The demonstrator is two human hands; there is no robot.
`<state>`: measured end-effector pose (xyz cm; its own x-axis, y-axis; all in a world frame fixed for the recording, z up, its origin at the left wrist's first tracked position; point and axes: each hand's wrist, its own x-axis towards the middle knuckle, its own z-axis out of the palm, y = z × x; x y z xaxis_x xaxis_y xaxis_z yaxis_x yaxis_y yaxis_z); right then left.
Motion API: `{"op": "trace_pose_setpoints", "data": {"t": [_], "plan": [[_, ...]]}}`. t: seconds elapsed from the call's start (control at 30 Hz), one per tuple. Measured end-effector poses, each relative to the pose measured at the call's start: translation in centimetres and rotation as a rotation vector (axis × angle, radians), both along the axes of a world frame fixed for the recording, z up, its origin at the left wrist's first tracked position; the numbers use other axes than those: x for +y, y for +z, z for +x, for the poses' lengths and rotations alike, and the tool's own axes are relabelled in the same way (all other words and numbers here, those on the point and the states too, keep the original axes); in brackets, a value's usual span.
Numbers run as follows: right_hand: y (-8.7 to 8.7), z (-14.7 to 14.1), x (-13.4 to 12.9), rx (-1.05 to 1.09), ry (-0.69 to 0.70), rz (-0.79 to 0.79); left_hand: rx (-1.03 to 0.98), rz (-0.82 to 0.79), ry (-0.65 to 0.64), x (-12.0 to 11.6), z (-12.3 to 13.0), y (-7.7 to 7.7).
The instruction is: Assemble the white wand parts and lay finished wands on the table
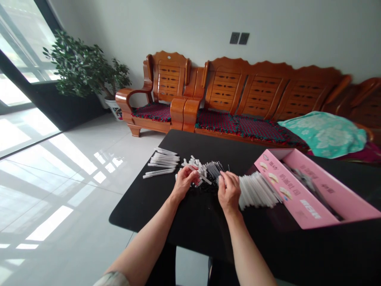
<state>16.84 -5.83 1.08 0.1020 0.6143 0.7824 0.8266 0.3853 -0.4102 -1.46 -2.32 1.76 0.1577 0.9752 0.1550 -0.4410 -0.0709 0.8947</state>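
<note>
My left hand (186, 181) is at the near left of a loose heap of short white tube-like pieces (203, 170). Its fingers are curled together, and what is between them blends with the heap. With fingertips pinched, my right hand (229, 191) is beside a bundle of thin dark rods (213, 169); anything in its grip is too small to name. Small black pieces (205, 187) lie between the hands. A row of slim white pen-like sticks (163, 159) lies to the left. Many translucent white tubes (257, 190) lie right of my right hand.
A long pink open box (297, 202) with dark items inside stands on the right of the black table (196, 226). Behind the table is a wooden sofa (262, 91) with a turquoise cloth (327, 135). A potted plant (86, 67) stands far left by glass doors.
</note>
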Motion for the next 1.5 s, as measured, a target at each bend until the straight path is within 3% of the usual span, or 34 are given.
{"op": "trace_pose_setpoints", "data": {"t": [0.07, 0.17, 0.3, 0.4, 0.53, 0.77, 0.9, 1.07, 1.13, 1.2, 1.3, 1.37, 1.43, 1.5], "plan": [[0.7, -1.9, -0.4, 0.023, 0.173, -0.079, 0.021, 0.012, -0.067, -0.2, 0.1, 0.2], [1.1, -3.4, -0.8, 0.079, 0.299, -0.222, 0.053, 0.021, -0.085, -0.2, -0.1, 0.3], [1.2, -3.0, -1.0, 0.34, 0.435, -0.499, 0.007, -0.004, 0.003, 0.4, -0.7, 0.0], [1.4, -2.4, -1.1, 0.602, 0.572, -0.716, -0.004, -0.019, -0.011, 0.6, -0.9, -0.2], [1.9, -2.4, -1.1, 0.84, 0.717, -0.874, 0.014, -0.015, -0.084, 0.3, -0.7, 0.1], [1.9, -1.9, -1.1, 0.914, 0.854, -1.03, 0.078, 0.014, -0.147, 0.0, -0.4, 0.6], [1.5, -2.0, -0.8, 0.812, 0.788, -0.972, 0.074, -0.008, -0.091, 0.4, -0.5, -0.1], [1.4, -3.2, -0.7, 0.269, 0.488, -0.598, 0.043, -0.064, 0.021, 0.9, -0.8, -1.1], [1.3, -3.4, -0.8, 0.179, 0.415, -0.538, 0.043, -0.07, 0.022, 1.0, -1.0, -1.1], [1.3, -3.3, -0.9, 0.254, 0.476, -0.601, 0.049, -0.056, -0.014, 0.9, -1.1, -0.9], [1.2, -2.9, -0.9, 0.515, 0.699, -0.858, 0.057, -0.021, -0.098, 0.6, -0.9, -0.6], [1.2, -2.8, -0.9, 0.625, 0.775, -0.946, 0.069, -0.014, -0.111, 0.5, -0.8, -0.5], [1.2, -2.7, -0.9, 0.578, 0.736, -0.872, 0.082, -0.032, -0.066, 0.8, -0.9, -0.6], [1.2, -2.6, -0.9, 0.377, 0.583, -0.692, 0.047, -0.061, 0.074, 1.4, -1.4, -0.7]]}}
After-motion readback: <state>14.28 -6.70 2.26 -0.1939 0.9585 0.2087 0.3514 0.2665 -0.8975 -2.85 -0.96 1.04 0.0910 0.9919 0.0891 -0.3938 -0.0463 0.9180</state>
